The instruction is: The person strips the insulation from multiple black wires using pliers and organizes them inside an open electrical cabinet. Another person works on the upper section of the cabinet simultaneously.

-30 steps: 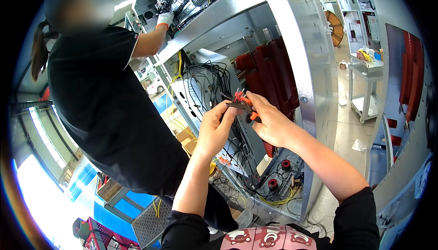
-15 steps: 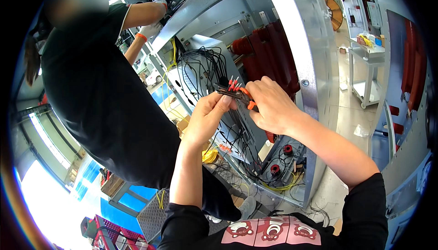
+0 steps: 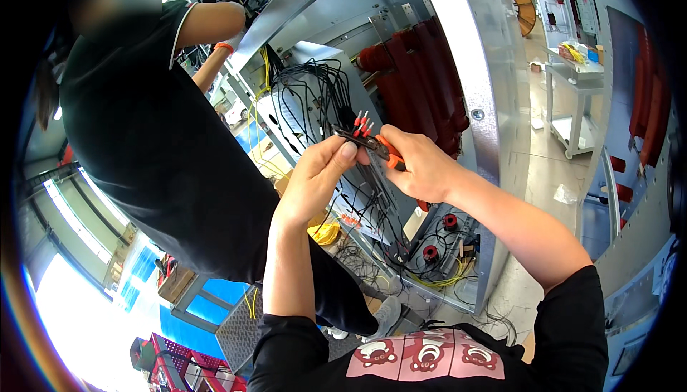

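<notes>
My right hand (image 3: pixel 422 166) is closed around the orange handles of dark-jawed crimping pliers (image 3: pixel 368 147), held in front of my chest. My left hand (image 3: pixel 318 170) pinches at the jaws, thumb and fingers pressed together on a black wire whose gripped part is mostly hidden. Just beyond the jaws, several wire ends with red ferrules (image 3: pixel 363 126) stick up, bare metal tips upward. Black wires (image 3: pixel 322 80) run in a loose bundle over a pale metal box behind my hands, and more hang below them.
An open metal cabinet (image 3: pixel 476 70) holds dark red insulator parts (image 3: pixel 418 84) and, at its bottom, loose cables and red round parts (image 3: pixel 430 253). A co-worker in black (image 3: pixel 164 141) stands close at left, arms reaching into the cabinet. A white cart (image 3: pixel 576 98) stands at far right.
The view has shifted slightly. My right fingers have closed further round the plier handles, and the pliers have turned a little. Both hands stay together at the jaws.
</notes>
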Demonstrator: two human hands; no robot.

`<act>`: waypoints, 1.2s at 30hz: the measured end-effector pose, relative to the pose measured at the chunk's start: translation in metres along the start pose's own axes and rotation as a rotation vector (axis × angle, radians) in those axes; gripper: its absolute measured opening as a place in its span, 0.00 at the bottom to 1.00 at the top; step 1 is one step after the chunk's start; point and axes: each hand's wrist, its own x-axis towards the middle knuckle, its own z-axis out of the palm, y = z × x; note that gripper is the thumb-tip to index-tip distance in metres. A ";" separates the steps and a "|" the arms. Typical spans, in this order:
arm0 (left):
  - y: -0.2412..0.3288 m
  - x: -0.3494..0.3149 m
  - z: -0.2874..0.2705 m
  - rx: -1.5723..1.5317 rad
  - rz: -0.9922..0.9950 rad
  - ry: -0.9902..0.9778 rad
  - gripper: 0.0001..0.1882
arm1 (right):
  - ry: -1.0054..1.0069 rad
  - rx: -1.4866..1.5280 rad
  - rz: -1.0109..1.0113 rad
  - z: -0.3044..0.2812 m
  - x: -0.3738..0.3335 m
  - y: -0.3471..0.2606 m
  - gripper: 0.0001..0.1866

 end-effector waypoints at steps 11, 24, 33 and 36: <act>-0.009 -0.004 0.003 -0.081 0.000 0.095 0.16 | 0.098 -0.361 -0.062 0.005 0.002 0.000 0.19; -0.004 -0.001 -0.017 -0.160 -0.046 -0.040 0.12 | 0.129 -0.423 -0.207 -0.002 0.003 -0.015 0.27; -0.004 -0.004 -0.013 -0.185 -0.106 -0.019 0.13 | 0.011 -0.382 -0.156 -0.001 0.003 -0.011 0.20; -0.010 -0.002 -0.013 -0.194 -0.105 -0.025 0.13 | 0.017 -0.321 -0.121 0.001 0.002 -0.009 0.18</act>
